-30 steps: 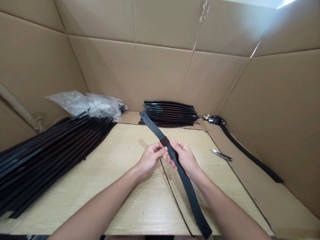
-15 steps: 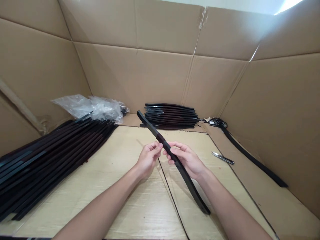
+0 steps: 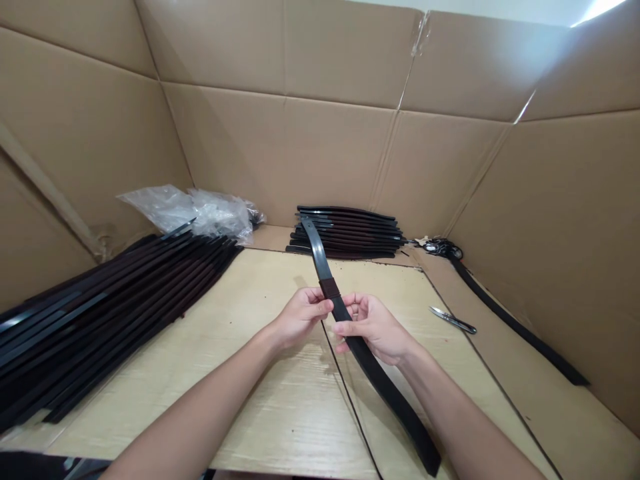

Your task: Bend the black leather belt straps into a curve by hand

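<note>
Here, a long, curved, flat black strip [image 3: 389, 393] is held above the pale wooden surface [image 3: 260, 400], its long axis running from eleven o'clock to five between both hands. The left hand [image 3: 300, 318] pinches its nine-o'clock edge, fingers beside the dark brown band [image 3: 329, 288] and nearer it; the right hand [image 3: 377, 328] grips just below, fingers closed around the strip. A thin black cord [image 3: 350, 400] trails from under the left fingers toward five o'clock.

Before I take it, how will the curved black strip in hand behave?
Probably stiff: the curved black strip holds a smooth bow past the right hand. Perhaps slippery: its far end has a glossy sheen. Unlikely to roll: it looks flat-faced.
</note>
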`<act>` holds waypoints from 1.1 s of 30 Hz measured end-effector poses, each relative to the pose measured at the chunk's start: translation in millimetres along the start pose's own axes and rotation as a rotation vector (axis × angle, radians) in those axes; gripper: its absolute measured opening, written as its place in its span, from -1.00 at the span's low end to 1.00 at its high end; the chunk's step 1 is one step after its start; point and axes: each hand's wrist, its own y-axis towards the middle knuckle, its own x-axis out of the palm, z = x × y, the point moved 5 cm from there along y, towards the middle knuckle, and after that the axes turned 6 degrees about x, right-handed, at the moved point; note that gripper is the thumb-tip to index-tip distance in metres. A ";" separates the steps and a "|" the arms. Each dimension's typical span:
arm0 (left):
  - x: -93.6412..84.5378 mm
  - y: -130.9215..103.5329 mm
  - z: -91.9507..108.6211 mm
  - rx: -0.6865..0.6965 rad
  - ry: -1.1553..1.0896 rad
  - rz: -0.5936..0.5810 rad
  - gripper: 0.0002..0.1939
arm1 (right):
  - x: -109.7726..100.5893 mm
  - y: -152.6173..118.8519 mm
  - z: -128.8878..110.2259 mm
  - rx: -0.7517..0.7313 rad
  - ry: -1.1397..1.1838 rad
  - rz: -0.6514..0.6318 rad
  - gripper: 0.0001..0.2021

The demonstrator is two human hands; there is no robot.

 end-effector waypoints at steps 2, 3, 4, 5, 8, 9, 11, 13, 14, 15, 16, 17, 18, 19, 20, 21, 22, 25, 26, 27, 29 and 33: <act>0.9 -0.6 1.3 -0.041 0.021 0.008 -0.48 | 1.2 0.9 1.7 0.009 -0.026 0.009 -0.25; 1.4 -0.8 2.4 -0.046 0.029 0.004 -0.47 | 1.7 1.6 2.4 0.011 -0.038 0.013 -0.26; 1.7 -0.9 3.8 -0.041 0.033 -0.002 -0.47 | 1.9 2.2 3.1 0.009 -0.047 0.021 -0.28; 1.8 -0.9 4.8 -0.036 0.034 -0.008 -0.48 | 1.9 2.8 3.5 0.004 -0.053 0.031 -0.30; 2.7 -1.4 5.8 -0.042 0.029 -0.056 -0.48 | 1.2 4.1 3.9 -0.016 -0.041 0.061 -0.32; 3.6 -1.8 5.6 -0.048 0.030 -0.082 -0.49 | 1.7 4.4 3.9 -0.022 -0.022 0.053 -0.33; 5.8 -2.6 5.3 -0.058 0.036 -0.127 -0.52 | 3.7 4.9 4.0 -0.023 0.032 0.017 -0.36; 7.2 -3.1 5.6 -0.052 0.041 -0.131 -0.52 | 5.1 5.1 4.5 -0.004 0.079 -0.001 -0.36; 7.7 -3.2 5.8 -0.046 0.043 -0.120 -0.52 | 5.1 5.2 5.2 0.013 0.093 0.009 -0.36; 8.0 -3.2 6.1 -0.038 0.044 -0.105 -0.51 | 4.8 5.3 5.7 0.029 0.105 0.027 -0.34; 8.1 -3.2 6.2 -0.031 0.045 -0.086 -0.52 | 4.6 5.3 6.2 0.043 0.111 0.045 -0.33; 8.3 -3.1 6.1 -0.026 0.046 -0.069 -0.53 | 4.6 5.3 6.5 0.054 0.110 0.058 -0.32; 8.5 -3.0 5.8 -0.025 0.047 -0.057 -0.54 | 4.7 5.4 6.6 0.060 0.106 0.066 -0.31; 8.7 -2.9 5.5 -0.026 0.047 -0.049 -0.56 | 4.7 5.4 6.4 0.061 0.101 0.072 -0.31; 8.6 -2.8 5.2 -0.027 0.046 -0.042 -0.57 | 4.8 5.4 6.0 0.056 0.096 0.073 -0.31; 8.4 -2.6 5.1 -0.029 0.045 -0.038 -0.58 | 4.7 5.3 5.3 0.049 0.096 0.073 -0.31; 8.2 -2.5 5.0 -0.033 0.040 -0.038 -0.59 | 4.7 5.1 4.5 0.038 0.103 0.067 -0.32; 6.4 -2.2 5.6 -0.042 0.019 -0.052 -0.60 | 4.2 2.7 0.4 -0.012 0.153 0.036 -0.42; 5.0 -1.9 6.0 -0.041 0.016 -0.047 -0.60 | 4.1 1.5 -1.0 -0.025 0.165 0.025 -0.45; 3.0 -1.5 6.4 -0.037 0.019 -0.032 -0.60 | 3.8 0.4 -2.0 -0.034 0.171 0.020 -0.48; -2.8 -0.4 6.8 -0.025 0.041 0.036 -0.60 | 2.9 -1.1 -3.0 -0.039 0.174 0.023 -0.49; -16.0 1.4 7.3 0.006 0.120 0.226 -0.52 | -0.9 1.0 -1.8 -0.039 0.198 0.060 -0.45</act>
